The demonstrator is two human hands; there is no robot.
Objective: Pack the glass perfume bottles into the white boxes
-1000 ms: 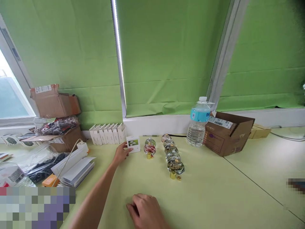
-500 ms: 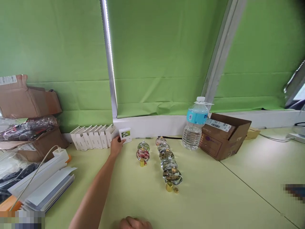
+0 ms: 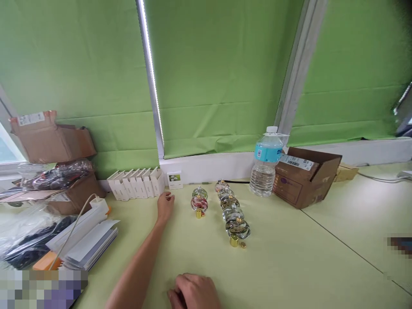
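Note:
My left hand [image 3: 165, 204] lies stretched out on the pale green table [image 3: 289, 257], fingers loosely curled, holding nothing. Just beyond its fingertips a small white box with a green picture [image 3: 175, 180] stands against the white wall ledge, at the right end of a row of white boxes [image 3: 135, 184]. To the right of that hand lie round glass ornaments with gold caps: a short line [image 3: 199, 201] and a longer line [image 3: 232, 213]. My right hand [image 3: 193, 292] rests at the near edge, fingers curled under, nothing visible in it.
A water bottle [image 3: 267, 163] and an open cardboard box [image 3: 307, 176] stand at the back right. On the left are cardboard boxes [image 3: 53, 141], plastic bags, a stack of white leaflets [image 3: 86, 236] and a cable. Green blinds cover the windows.
My left hand carried the small white box back to the end of the row, let it go and drew back a little. My right hand stayed at the near edge.

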